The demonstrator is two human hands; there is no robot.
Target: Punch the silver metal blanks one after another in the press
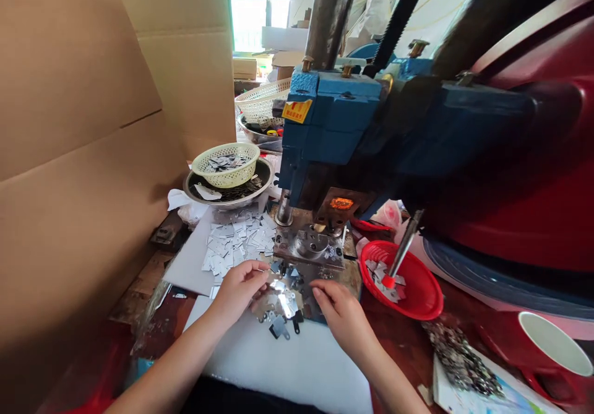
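Note:
My left hand [242, 288] is closed in a pinch at the left edge of a loose pile of small shiny metal plates [288, 302]. Whatever its fingertips hold is too small to make out. On the pile's right side, my right hand [341, 307] has its fingers drawn together, and their undersides are hidden. Just beyond both hands is the press's die block [310, 245], below the raised blue press head [331, 111]. White flat pieces [239, 237] lie scattered to the left of the die.
A pale perforated basket [226, 176] sits in a metal bowl [266, 186] of dark pieces. At right are a red basket [429, 306] with a metal handle [407, 244] over it, and a red mug [515, 346]. Tall cardboard [78, 154] walls the left side.

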